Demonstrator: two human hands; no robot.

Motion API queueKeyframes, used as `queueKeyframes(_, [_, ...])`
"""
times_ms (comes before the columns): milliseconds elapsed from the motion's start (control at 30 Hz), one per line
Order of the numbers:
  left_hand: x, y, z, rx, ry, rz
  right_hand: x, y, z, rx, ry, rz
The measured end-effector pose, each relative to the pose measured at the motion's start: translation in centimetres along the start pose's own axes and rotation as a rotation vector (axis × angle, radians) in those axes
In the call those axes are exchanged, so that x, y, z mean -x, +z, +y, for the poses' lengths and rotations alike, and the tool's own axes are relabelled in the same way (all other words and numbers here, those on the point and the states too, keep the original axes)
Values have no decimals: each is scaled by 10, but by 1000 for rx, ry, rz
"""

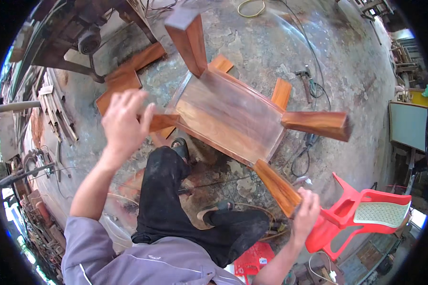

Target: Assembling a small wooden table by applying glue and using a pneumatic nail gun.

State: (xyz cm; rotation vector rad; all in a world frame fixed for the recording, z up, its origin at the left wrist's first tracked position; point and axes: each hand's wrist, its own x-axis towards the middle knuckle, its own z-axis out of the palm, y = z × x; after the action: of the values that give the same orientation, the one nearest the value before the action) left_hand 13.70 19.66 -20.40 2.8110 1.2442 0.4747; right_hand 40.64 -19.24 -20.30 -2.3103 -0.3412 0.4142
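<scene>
A small wooden table lies upside down in front of me, its flat underside (228, 116) facing up and its tapered legs spreading outward. My right hand (306, 213) has its fingers curled round the end of the near right leg (278, 187). My left hand (126, 121) is raised at the near left leg (164, 122), its thumb apart from its slightly blurred fingers. It hides that leg's outer end, and contact there is unclear. The far left leg (190, 45) and far right leg (316, 123) stick up with no hand on them.
Wooden pieces (281, 92) show beneath the table's far side, and brown boards (121, 85) lie at left. A hammer (304, 83) and cables rest on the floor beyond. A red plastic chair (337, 213) is at right. Machinery (88, 40) stands far left.
</scene>
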Motion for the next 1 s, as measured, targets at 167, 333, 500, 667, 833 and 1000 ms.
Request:
queueKeyframes(167, [-7, -9, 3, 90, -53, -8, -15, 4, -16, 347, 194, 27])
queueKeyframes(333, [-11, -13, 8, 16, -80, -122, -3, 19, -12, 260, 189, 220])
queueKeyframes(500, [-4, -9, 2, -5, -53, -144, 2, 18, -10, 325, 107, 229])
queueKeyframes(667, [-5, -16, 1, 5, -15, -140, 7, 21, -7, 308, 127, 235])
queueKeyframes(833, [-6, -20, 5, 14, 24, -114, 17, 21, 1, 251, 82, 250])
queueKeyframes(1000, [9, -27, 3, 51, -10, -167, 37, 19, 0, 202, 79, 236])
